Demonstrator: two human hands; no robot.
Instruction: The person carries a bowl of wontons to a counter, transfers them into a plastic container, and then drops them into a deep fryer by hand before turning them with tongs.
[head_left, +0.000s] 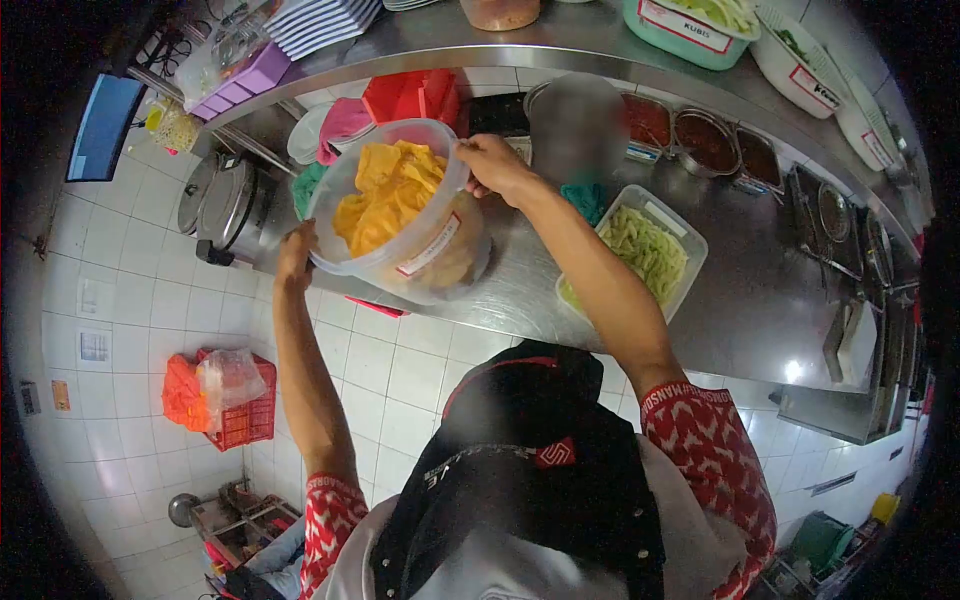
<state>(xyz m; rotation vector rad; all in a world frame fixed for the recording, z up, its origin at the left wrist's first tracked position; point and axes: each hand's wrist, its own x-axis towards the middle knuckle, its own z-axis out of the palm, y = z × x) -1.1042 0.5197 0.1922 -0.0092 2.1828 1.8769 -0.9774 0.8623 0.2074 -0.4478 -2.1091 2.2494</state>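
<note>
A large translucent plastic tub [472, 268] is tilted toward me at the counter's front edge. Yellow-orange crackers or chips [390, 195] fill its mouth, and paler contents show through the lower wall. On its side is a white label [430, 243] with a red border. My left hand [297, 256] grips the rim on the near left, fingers partly hidden behind it. Across the opening, my right hand [496, 168] has its fingers closed over the rim at the upper right.
A rectangular container of cut green vegetables [655, 250] stands on the steel counter [520, 290], beneath my right forearm. Behind are metal pans of red sauce [705, 140]. A steel shelf [500, 62] overhangs the back. Pots [228, 200] stand left; a red crate [245, 405] is lower left.
</note>
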